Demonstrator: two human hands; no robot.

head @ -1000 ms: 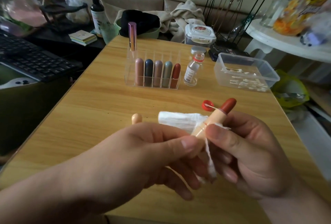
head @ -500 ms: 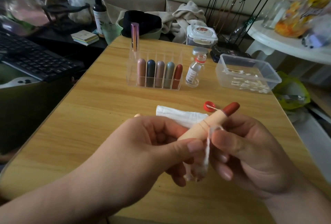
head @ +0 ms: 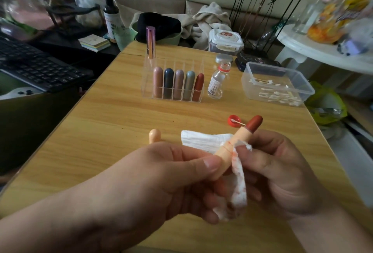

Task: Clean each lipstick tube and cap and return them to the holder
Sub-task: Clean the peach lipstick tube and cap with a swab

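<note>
Peach plastic tube (head: 232, 145) lies between both sets of fingers; I log it as mid-wipe. The left hand (head: 161, 176) grasps its lower end, thumb on top, fingers curled beneath. The right hand (head: 282, 172) pinches a red-stained tissue (head: 239, 182) against the barrel, just above the left thumb.

Long axis: it runs from the left fingers up and away to the right, with the red bullet (head: 254, 123) exposed at the far end, beyond the right fingertips. The right hand is nearer the bullet, the left nearer the base. I judge the next wipe should travel along that axis and stop short of the bullet.

The cap (head: 155, 134) stands on the table (head: 113, 123) just beyond the left knuckles, untouched. The holder (head: 146, 83) sits well beyond both hands.
</note>
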